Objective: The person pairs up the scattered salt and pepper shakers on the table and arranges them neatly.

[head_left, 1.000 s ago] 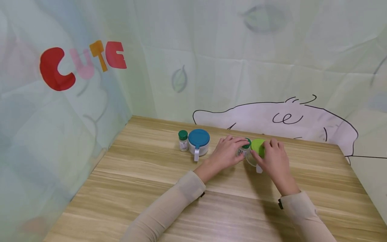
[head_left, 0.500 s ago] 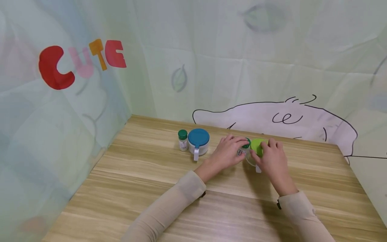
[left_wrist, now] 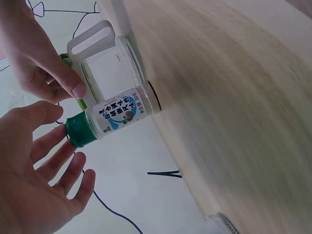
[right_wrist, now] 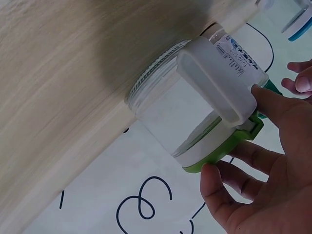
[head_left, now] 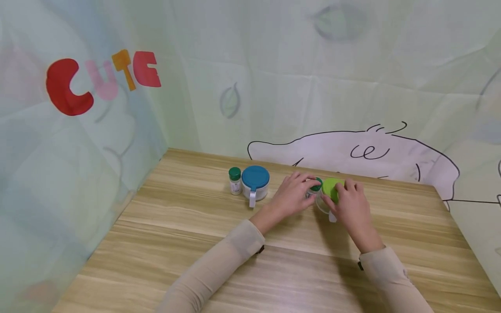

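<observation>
My left hand (head_left: 291,195) pinches the dark green cap of a small clear spice bottle (left_wrist: 119,114), which stands upright with a printed label. In the left wrist view, the thumb and index finger are at the cap and the other fingers spread loosely behind. Close beside the bottle stands a clear glass seasoning jar (right_wrist: 165,112) with a light green lid (head_left: 332,188) and a white handle (right_wrist: 217,80). My right hand (head_left: 354,211) grips the jar by its lid, the thumb near the handle side and the fingers at the lid's edge. Little of the bottle's body shows in the head view.
To the left stand a second spice bottle (head_left: 235,181) with a green cap and a jar with a blue lid (head_left: 255,177), close together. They are on the wood-grain table (head_left: 176,243) near its back edge. A printed cloth (head_left: 293,87) hangs behind.
Both hands stay at the bottle and jar with hardly any movement. The whole head view has shifted slightly left.
</observation>
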Demonstrator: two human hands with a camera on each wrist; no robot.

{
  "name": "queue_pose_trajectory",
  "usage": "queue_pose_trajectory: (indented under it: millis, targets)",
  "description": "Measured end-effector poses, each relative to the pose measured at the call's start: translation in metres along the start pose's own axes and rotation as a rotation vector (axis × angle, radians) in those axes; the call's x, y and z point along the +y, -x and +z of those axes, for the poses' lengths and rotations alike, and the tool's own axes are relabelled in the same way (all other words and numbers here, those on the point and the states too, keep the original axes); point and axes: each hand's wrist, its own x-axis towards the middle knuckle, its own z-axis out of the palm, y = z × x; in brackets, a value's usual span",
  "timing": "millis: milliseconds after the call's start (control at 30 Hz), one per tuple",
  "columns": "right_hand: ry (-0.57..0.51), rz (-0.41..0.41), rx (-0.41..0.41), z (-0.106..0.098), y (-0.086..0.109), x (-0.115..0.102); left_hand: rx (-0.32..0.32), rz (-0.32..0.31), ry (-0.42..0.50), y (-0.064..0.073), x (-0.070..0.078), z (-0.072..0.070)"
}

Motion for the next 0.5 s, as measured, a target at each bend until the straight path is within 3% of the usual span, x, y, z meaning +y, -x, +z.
queue_pose_trajectory:
  millis: [500]
  targets:
    - [0.007,-0.004,0.04,0.0034,-0.0004,-0.0036,0.013,0.014,0.033,0.0025,-0.0011,0.0025]
